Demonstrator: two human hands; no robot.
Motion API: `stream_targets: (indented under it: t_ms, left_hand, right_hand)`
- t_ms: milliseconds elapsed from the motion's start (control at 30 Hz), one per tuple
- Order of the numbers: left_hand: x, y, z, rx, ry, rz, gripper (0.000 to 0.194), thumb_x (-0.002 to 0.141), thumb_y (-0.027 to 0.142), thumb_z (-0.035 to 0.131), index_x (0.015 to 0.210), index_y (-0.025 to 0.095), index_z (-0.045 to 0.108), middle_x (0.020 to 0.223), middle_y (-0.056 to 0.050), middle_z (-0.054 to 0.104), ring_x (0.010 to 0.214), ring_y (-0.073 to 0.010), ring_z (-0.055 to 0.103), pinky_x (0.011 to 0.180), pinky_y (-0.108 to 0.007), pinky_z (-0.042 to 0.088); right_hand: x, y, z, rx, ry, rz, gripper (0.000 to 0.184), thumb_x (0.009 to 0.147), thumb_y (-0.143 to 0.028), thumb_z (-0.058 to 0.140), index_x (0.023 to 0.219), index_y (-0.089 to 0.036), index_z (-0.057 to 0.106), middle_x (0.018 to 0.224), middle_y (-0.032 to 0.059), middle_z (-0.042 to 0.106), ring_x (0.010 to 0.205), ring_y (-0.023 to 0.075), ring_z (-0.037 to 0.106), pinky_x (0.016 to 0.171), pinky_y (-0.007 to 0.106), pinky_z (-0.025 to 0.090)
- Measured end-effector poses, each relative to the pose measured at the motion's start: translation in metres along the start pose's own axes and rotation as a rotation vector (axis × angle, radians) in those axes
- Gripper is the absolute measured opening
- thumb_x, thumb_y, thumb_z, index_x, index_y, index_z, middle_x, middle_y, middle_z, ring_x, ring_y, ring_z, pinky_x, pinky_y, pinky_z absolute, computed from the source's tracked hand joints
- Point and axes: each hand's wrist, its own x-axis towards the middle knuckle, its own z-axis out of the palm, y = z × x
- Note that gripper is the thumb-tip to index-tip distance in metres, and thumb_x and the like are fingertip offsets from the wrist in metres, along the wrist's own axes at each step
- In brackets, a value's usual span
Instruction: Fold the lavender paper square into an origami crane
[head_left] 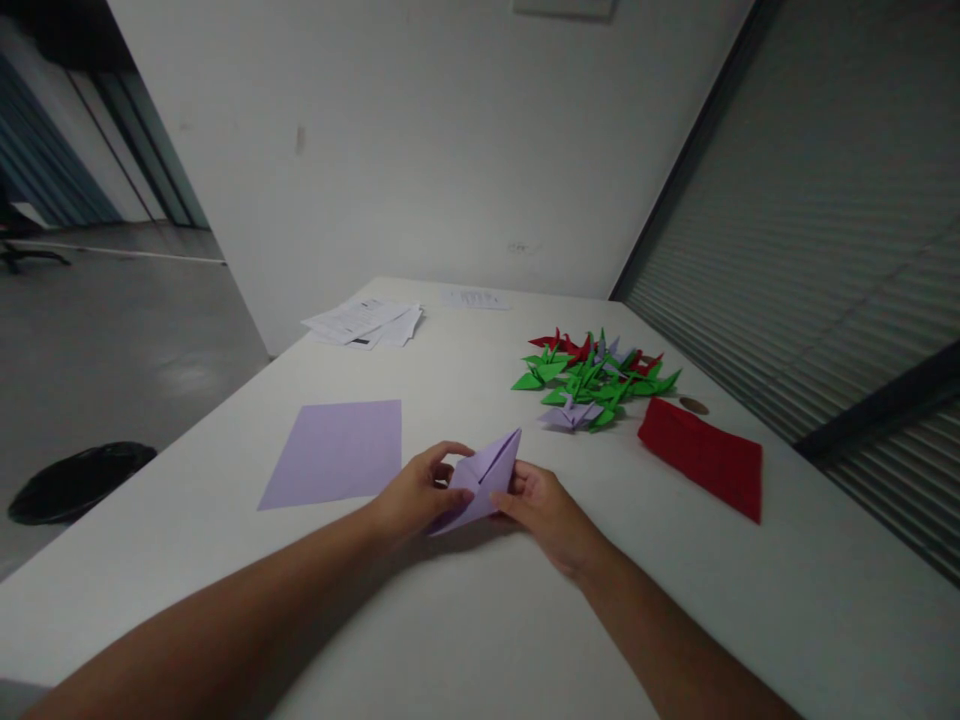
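Between my two hands is a partly folded piece of purple origami paper (489, 470), diamond-shaped, with a slit down its upper middle. My left hand (426, 487) grips its left side, thumb on the front face. On the right edge, my right hand (541, 503) pinches the paper with its thumb in front and fingers behind. A flat purple sheet (337, 452) lies to the left of my left hand. Beyond my right hand sits a pile of folded paper cranes (592, 375) in green, red and purple.
Red paper (705, 455) lies on the right of the white table (465, 620), near a small brown round object (694, 405). Printed papers (364, 320) are at the back left. A black-lined bin (79, 482) stands on the floor at left. Blinds (810, 230) border the right side.
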Motion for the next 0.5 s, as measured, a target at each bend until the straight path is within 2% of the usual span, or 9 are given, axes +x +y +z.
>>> stream_targets:
  t_ms: [133, 267, 367, 500]
  left_hand:
    - [-0.002, 0.000, 0.004, -0.052, -0.013, 0.017, 0.049, 0.069, 0.033, 0.088, 0.105, 0.022, 0.056, 0.083, 0.002, 0.062, 0.067, -0.0115, 0.061, 0.059, -0.022, 0.042]
    - [-0.002, 0.002, 0.007, -0.165, -0.023, -0.016, 0.061, 0.061, 0.035, 0.094, 0.104, 0.021, 0.053, 0.091, -0.001, 0.066, 0.074, -0.0136, 0.064, 0.066, -0.025, 0.046]
    - [-0.001, 0.003, 0.010, -0.201, -0.024, -0.049, 0.061, 0.062, 0.037, 0.094, 0.105, 0.019, 0.055, 0.082, -0.001, 0.067, 0.071, -0.0141, 0.064, 0.064, -0.025, 0.045]
    - [0.002, -0.001, 0.011, -0.193, 0.031, -0.013, 0.056, 0.061, 0.043, 0.094, 0.095, 0.017, 0.058, 0.067, 0.003, 0.063, 0.057, -0.0104, 0.057, 0.056, -0.022, 0.041]
  right_hand:
    - [0.006, 0.008, -0.006, -0.042, 0.021, -0.046, 0.045, 0.074, -0.042, 0.086, 0.106, -0.015, 0.070, 0.091, 0.0084, 0.077, 0.076, 0.0202, 0.072, 0.066, 0.030, 0.055]
    - [0.009, 0.012, -0.009, -0.099, 0.037, -0.057, 0.044, 0.073, -0.044, 0.086, 0.101, -0.015, 0.070, 0.088, 0.0081, 0.077, 0.073, 0.0206, 0.071, 0.061, 0.029, 0.052]
    - [0.008, 0.011, -0.006, -0.094, 0.015, -0.068, 0.043, 0.072, -0.043, 0.086, 0.101, -0.015, 0.070, 0.089, 0.0081, 0.077, 0.075, 0.0212, 0.072, 0.066, 0.031, 0.054]
    - [0.006, 0.007, -0.001, -0.085, 0.023, -0.072, 0.045, 0.069, -0.044, 0.089, 0.098, -0.016, 0.069, 0.089, 0.0073, 0.077, 0.074, 0.0205, 0.072, 0.068, 0.032, 0.055]
